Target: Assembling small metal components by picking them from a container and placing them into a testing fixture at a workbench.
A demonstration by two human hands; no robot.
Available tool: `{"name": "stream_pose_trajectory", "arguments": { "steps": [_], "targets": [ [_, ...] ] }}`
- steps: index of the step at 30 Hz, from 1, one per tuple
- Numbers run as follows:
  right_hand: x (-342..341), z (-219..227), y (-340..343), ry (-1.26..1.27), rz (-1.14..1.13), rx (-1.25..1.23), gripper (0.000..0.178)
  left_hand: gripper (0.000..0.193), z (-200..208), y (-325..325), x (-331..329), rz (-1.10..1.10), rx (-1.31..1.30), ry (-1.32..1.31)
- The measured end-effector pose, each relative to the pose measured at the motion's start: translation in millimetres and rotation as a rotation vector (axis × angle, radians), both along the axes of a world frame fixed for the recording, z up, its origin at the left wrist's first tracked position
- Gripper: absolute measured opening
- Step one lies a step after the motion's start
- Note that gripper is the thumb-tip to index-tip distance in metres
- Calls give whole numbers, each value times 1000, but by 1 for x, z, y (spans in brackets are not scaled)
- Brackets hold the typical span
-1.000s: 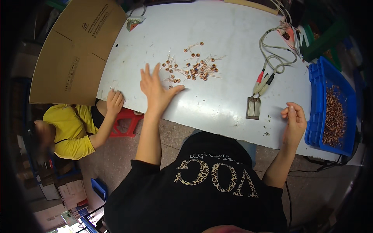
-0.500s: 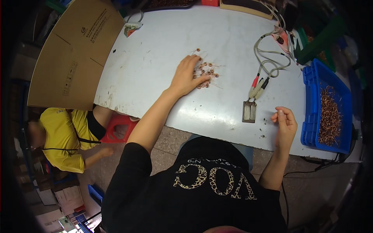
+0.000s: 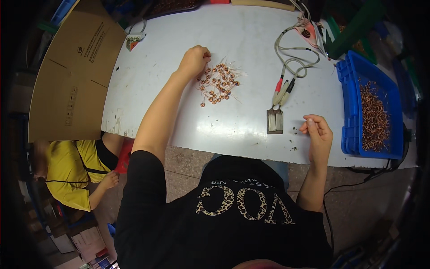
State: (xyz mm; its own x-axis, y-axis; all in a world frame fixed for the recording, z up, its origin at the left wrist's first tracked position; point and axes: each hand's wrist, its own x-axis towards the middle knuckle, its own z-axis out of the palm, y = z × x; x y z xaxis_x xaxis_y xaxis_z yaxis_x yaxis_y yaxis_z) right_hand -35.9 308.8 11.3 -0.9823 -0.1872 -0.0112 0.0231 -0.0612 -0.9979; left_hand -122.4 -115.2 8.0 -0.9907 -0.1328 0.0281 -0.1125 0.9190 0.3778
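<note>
Left hand (image 3: 195, 59) is sitting at the upper-left edge of the small ring coils (image 3: 218, 86), fingers bent inward, palm side hidden; can't tell if it's gripping one. Coils are lying in a loose cluster left of centre on the bench (image 3: 251, 45), their thin wire leads crossing each other, one coil sitting a little apart at the lower left. Right hand (image 3: 319, 132) is hovering or resting near the front edge, fingers loosely curled, thumb near the fingertips; can't tell if anything small is pinched there.

Between cluster and right hand, a metal block (image 3: 274, 122) is taking up bench space, with a red clip (image 3: 278, 85) and a black clip (image 3: 290, 86) above it and a grey cable (image 3: 276, 45) looping up to the back. Dark crumbs (image 3: 293, 142) are lying between block and right hand. Blue tray (image 3: 350, 105) is standing just right of that hand, holding coppery pieces (image 3: 374, 116). Cardboard (image 3: 67, 76) is walling off the left edge; a co-worker in yellow (image 3: 69, 168) is sitting below it.
</note>
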Motion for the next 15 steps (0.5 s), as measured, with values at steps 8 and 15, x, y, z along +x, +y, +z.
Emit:
{"name": "stream_pose_trajectory", "arguments": {
  "steps": [8,15],
  "targets": [
    [-5,9,-26,-28,83,-15,14,19,30,73,54,156,1357,221],
    [-3,8,-61,227,165,186,14,16,2,168,105,102,1533,245]
  ]
}}
